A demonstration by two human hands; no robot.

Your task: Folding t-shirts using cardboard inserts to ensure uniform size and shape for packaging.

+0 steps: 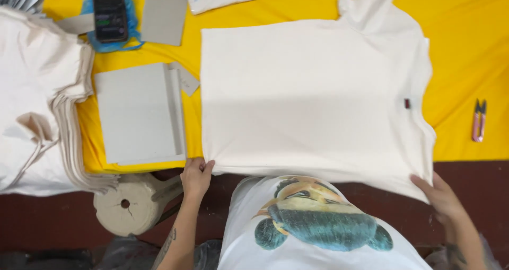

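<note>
The cream t-shirt (313, 95) lies flat across the yellow tabletop (466, 47), back up, collar to the right with a small dark tag (407, 103) at the neck, one sleeve poking out at the far right corner. Its near long edge hangs over the table's front edge, right at the person's body.

Left hand (196, 175) pinches the near hem corner — fingers closed on the fabric. Right hand (441, 196) grips the near shoulder end, thumb on top, cloth gathered under it. Both hands are holding the shirt, well apart, one at each end of that near edge.

This looks like soft, light cotton — limp, no stiffness, likely to sag or wrinkle if lifted by one point. Corners and edges seem the sensible places to hold, spread wide to keep it taut.

Just left of the shirt sits a stack of grey cardboard sheets (139, 113), then a tall pile of folded cream garments (37, 100). Beyond that, a dark phone (110, 11) on blue plastic. Far right, well apart, small pink-handled thread snips (479, 120).
</note>
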